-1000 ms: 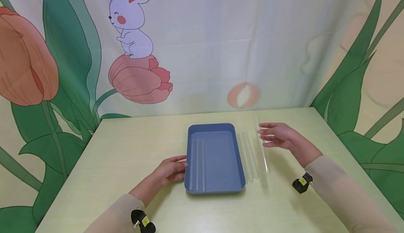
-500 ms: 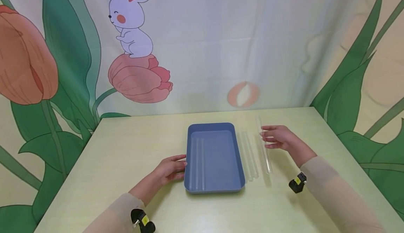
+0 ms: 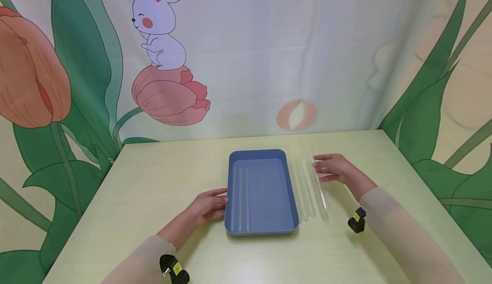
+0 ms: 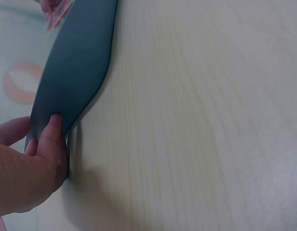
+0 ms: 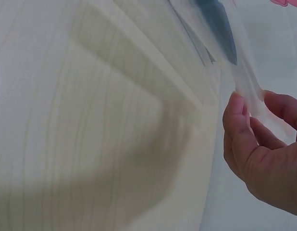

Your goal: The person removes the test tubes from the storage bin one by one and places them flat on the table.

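Observation:
My right hand point(image 3: 333, 167) pinches a clear test tube point(image 3: 322, 195) between thumb and fingers, just above the table to the right of the tray. The right wrist view shows the tube point(image 5: 245, 72) in the fingertips, blurred and see-through. Left of it, more clear test tubes point(image 3: 306, 194) lie on the table along the tray's right side. A blue rectangular tray point(image 3: 269, 228) stands mid-table, with clear test tubes point(image 3: 241, 200) lying lengthwise at its left inside. My left hand point(image 3: 209, 207) rests its fingers against the tray's left outer wall, as the left wrist view also shows.
The pale wood-grain table point(image 3: 161, 177) extends to both sides of the tray. Behind it hangs a printed curtain point(image 3: 246, 62) with a rabbit and tulips. Each sleeve carries a small black wrist camera point(image 3: 357, 221).
My right hand and forearm have shifted slightly, first right and then back left, and the held test tube sits a little lower and nearer the others. My left hand and the tray stay still.

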### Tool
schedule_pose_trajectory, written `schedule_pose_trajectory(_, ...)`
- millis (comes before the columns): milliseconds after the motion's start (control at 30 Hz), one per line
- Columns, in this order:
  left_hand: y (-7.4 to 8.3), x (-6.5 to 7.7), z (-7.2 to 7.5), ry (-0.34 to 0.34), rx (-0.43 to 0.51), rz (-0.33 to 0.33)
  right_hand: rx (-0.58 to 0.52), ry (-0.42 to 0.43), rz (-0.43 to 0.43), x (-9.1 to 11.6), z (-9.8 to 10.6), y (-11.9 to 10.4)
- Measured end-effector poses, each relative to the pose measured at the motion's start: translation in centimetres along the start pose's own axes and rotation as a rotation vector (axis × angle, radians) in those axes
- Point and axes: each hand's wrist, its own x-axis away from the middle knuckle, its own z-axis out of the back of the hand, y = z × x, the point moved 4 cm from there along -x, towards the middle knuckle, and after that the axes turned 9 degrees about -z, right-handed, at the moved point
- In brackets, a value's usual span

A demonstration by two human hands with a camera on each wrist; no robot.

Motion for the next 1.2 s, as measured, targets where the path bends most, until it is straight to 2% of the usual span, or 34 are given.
schedule_pose_trajectory(433,0.0,-0.2,-0.1,-0.004,0.005,0.011,0.001,0.016,-0.044,-0.8,-0.2,0.1)
schedule_pose_trajectory(767,0.0,-0.1,0.1,0.008,0.006,0.008,-0.001,-0.012,-0.053,-1.6,-0.5,0.6)
schedule_pose_trajectory(1200,0.0,0.0,0.0,-0.028,0.009,-0.015,-0.020,-0.026,-0.075,-2.8,-0.7,1.3)
